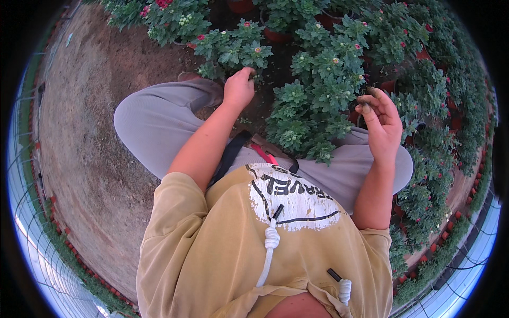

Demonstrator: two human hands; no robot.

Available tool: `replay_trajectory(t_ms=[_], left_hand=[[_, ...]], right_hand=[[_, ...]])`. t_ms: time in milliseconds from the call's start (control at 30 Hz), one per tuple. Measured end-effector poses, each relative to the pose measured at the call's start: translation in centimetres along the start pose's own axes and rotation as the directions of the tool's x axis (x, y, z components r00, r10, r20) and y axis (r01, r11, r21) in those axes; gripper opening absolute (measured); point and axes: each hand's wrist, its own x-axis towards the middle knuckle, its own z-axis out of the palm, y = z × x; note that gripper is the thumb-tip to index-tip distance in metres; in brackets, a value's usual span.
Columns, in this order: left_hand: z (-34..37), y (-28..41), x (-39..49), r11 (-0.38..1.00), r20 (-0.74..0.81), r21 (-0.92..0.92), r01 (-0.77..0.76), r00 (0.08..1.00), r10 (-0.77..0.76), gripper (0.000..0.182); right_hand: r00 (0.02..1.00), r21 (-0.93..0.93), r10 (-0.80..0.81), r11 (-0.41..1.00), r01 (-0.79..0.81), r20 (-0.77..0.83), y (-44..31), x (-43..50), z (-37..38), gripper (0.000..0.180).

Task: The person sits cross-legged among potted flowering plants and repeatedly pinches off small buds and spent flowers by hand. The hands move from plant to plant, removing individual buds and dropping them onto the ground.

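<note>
My left hand (pixel 239 88) is at the lower edge of a leafy potted chrysanthemum (pixel 238 49) with a few pink-and-yellow blooms. Its fingers curl downward, and their tips are partly hidden, so I cannot tell whether they pinch anything. To the right, my right hand (pixel 382 119) is raised beside a bushier chrysanthemum (pixel 326 79) bearing pale green buds. The fingers there are bent and loosely apart, with dark soil on the tips and no object showing between them. This bushy plant stands between my legs, and its lower foliage hangs over my trousers (pixel 358 159).
More chrysanthemums (pixel 425 91) in terracotta-coloured pots (pixel 422 53) crowd the right side and the top. Bare brown soil (pixel 99 99) stretches along the left. Rows of small red pots (pixel 75 254) and a wire fence (pixel 32 230) curve along the outer rim.
</note>
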Motion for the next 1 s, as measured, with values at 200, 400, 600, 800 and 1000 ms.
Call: replay_trajectory(t_ms=[200, 400, 600, 800, 1000], left_hand=[[0.1, -0.2, 0.0, 1.0, 0.069, -0.014, 0.005, 0.998, -0.004, 0.026], [0.3, 2.0, -0.1, 0.969, -0.036, 0.249, -0.01, 0.999, 0.019, 0.026], [0.0, 3.1, 0.1, 0.926, -0.02, 0.376, -0.014, 1.0, 0.023, 0.018], [-0.4, 2.8, 0.1, 0.91, 0.025, 0.414, 0.023, 0.999, -0.037, 0.017], [-1.1, 2.8, 0.3, 0.919, 0.02, 0.392, 0.051, 0.998, -0.064, 0.018]], right_hand=[[0.998, -0.061, -0.05, 0.997, 0.053, 0.046, -0.9, 0.8, -0.8, 0.035], [0.991, -0.164, -0.078, 0.982, 0.096, 0.11, -1.8, 2.6, -1.1, 0.035], [0.964, -0.291, -0.124, 0.937, 0.191, 0.235, -2.7, 3.8, -0.8, 0.033], [0.965, -0.283, -0.107, 0.943, 0.174, 0.238, -2.4, 4.1, -1.0, 0.032], [0.969, -0.296, -0.11, 0.939, 0.174, 0.221, -2.3, 4.0, -1.4, 0.032]])
